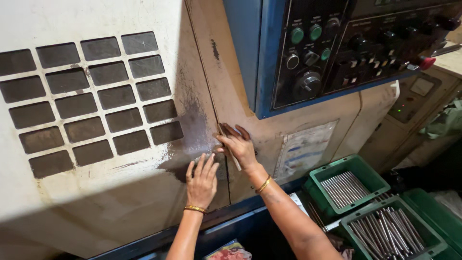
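Note:
My left hand (202,180) lies flat, fingers spread, on the stained beige sliding door (120,192) of a machine, just left of the door's seam. My right hand (238,144) presses against the panel on the other side of the seam and holds a thin metal rod (234,160) slanting down under the palm. Both wrists wear gold bangles. The door has a grid of dark rectangular window openings (91,101) at upper left.
A blue-framed black control panel (337,43) with green buttons, knobs and a red button juts out at upper right. Green plastic crates (349,185) (392,231) at lower right hold several metal rods. A blue ledge (231,226) runs below the door.

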